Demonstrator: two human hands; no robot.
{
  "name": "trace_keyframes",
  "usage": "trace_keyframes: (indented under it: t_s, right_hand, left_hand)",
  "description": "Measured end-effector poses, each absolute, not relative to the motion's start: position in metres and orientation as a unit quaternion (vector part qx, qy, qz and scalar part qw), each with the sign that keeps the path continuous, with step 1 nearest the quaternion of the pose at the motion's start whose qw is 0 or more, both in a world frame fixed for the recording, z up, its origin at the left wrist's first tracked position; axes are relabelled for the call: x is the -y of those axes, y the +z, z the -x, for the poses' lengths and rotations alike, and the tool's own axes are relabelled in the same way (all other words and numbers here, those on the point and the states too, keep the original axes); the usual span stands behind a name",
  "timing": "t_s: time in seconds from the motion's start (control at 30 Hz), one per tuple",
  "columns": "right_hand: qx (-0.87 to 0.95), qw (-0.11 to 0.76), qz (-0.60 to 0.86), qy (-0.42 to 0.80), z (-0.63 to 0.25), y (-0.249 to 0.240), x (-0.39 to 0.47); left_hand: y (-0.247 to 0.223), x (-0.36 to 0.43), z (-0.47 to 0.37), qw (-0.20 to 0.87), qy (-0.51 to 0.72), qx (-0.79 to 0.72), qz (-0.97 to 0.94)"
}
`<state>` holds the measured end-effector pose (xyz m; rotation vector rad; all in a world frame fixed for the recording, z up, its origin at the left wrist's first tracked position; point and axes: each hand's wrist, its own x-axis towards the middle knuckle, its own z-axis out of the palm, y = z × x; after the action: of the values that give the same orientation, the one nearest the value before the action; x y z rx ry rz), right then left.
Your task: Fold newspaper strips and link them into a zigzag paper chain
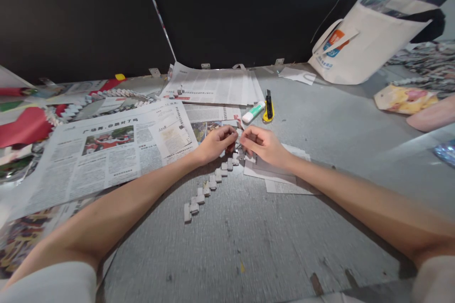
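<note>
A zigzag chain of folded paper pieces (206,188) runs diagonally over the grey table (220,251), its far end between my hands. My left hand (219,143) is closed in a pinch at that end, and my right hand (261,144) pinches beside it, fingertips nearly touching. Both hold the end of the paper chain, though the exact grip is partly hidden by the fingers. Cut newspaper sheets (287,184) lie under and beside my right wrist. Just beyond my hands are a white and green glue stick (253,112) and a yellow and black cutter (268,106).
A large newspaper sheet (110,151) lies at left, with another folded chain (76,106) behind it. More newspapers (216,86) rest at the back by the black panel. A white tote bag (359,42) stands back right, near another person's arm (432,113).
</note>
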<state>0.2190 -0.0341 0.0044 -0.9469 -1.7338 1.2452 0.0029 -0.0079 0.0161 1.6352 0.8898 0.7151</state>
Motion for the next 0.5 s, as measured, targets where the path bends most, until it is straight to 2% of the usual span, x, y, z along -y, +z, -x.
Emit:
trace_keyframes:
  t_s: [0.5]
  right_hand:
    - [0.678, 0.405, 0.378, 0.482, -0.2189, 0.0000, 0.0317]
  left_hand:
    - [0.0122, 0.0054, -0.0018, 0.570, 0.315, -0.350, -0.674]
